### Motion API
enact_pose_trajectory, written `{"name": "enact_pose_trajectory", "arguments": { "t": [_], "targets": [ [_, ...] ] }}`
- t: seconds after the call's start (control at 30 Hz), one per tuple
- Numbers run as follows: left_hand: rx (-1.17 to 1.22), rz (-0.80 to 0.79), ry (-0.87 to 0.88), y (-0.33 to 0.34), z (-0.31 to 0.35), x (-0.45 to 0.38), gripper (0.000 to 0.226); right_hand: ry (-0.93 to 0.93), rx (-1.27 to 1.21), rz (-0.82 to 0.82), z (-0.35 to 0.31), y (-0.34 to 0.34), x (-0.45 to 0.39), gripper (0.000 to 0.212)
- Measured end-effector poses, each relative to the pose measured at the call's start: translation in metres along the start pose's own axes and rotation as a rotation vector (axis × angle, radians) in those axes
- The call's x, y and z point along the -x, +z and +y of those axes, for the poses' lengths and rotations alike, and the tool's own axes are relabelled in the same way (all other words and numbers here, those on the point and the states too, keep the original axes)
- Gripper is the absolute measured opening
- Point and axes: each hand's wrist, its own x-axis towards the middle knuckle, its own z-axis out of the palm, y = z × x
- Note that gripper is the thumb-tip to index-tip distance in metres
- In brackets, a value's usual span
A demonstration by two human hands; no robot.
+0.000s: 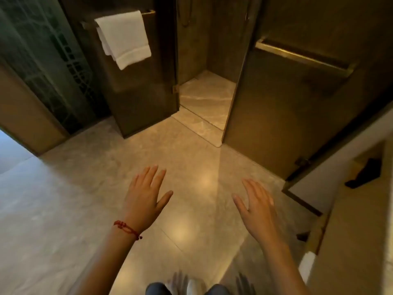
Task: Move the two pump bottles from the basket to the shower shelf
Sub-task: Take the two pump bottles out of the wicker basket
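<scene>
My left hand (146,193) hangs flat over the marble floor with its fingers spread and nothing in it; a red string bracelet circles its wrist. My right hand (256,202) is held out beside it, also flat, fingers apart and empty. Ahead of both hands lies the shower stall's doorway (205,99), between two dark glass panels. No pump bottle, basket or shower shelf shows in this view.
A white towel (124,38) hangs on a bar on the left glass panel (136,99). The open glass door (282,107) on the right carries a brass bar. A pale counter (359,241) stands at the right edge. Polished floor (63,199) spreads around me, my feet at the bottom.
</scene>
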Motion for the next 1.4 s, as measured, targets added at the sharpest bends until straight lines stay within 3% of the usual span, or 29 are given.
{"name": "enact_pose_trajectory", "arguments": {
  "t": [0.37,0.8,0.97,1.1,1.2,1.3,1.4],
  "targets": [
    [-0.071,-0.069,0.216,0.033,0.024,-0.046,0.092,0.227,-0.086,0.111,0.037,0.004,0.021,0.055],
    [-0.138,-0.242,0.808,0.036,0.065,-0.11,0.09,0.758,-0.169,0.444,-0.006,0.015,0.107,0.053],
    [-0.129,-0.338,1.096,0.052,0.109,-0.081,0.089,0.968,-0.219,0.579,-0.033,0.022,0.17,0.049],
    [-0.123,-0.382,1.335,0.061,0.146,-0.039,0.083,1.129,-0.122,0.747,-0.064,0.033,0.224,0.046],
    [-0.106,-0.382,1.492,0.068,0.168,-0.004,0.061,1.198,0.007,0.665,-0.082,0.043,0.264,0.049],
    [-0.116,-0.389,1.654,0.073,0.19,0.035,0.061,1.361,0.002,0.832,-0.093,0.047,0.304,0.05],
    [-0.084,-0.401,1.769,0.072,0.21,0.078,0.06,1.466,0.032,0.893,-0.105,0.054,0.339,0.051]
  ]
}}
